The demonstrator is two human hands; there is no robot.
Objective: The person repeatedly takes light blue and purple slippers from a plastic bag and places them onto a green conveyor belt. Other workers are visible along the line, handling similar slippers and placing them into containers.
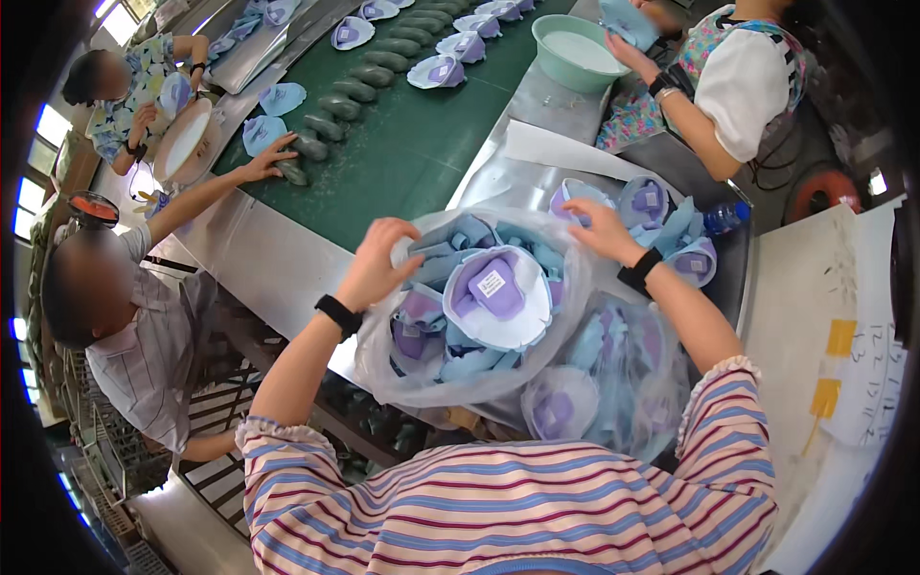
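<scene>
A clear plastic bag sits on the near edge of the steel worktable, right in front of the person, stuffed with blue and lilac cap-shaped pieces; one white-rimmed piece with a lilac middle and a small white label lies uppermost in the bag's mouth. The left hand has its fingers curled over the bag's left rim, pinching the film, and the right hand grips the far right rim the same way, so the mouth is held spread between them. By the look of it, the step in hand is opening or holding open the bag to get at the pieces, and the next move would call for one hand to let go of the film and reach in while the other keeps the mouth from collapsing. A second, fuller bag leans just to the right and nearer, touching the first. Beyond the right hand lies a loose heap of the same pieces with a plastic bottle beside it. Farther off runs a green conveyor belt carrying a row of dark moulds; a co-worker's hand rests on one at the left, and another person at the far right works beside a pale green basin.
</scene>
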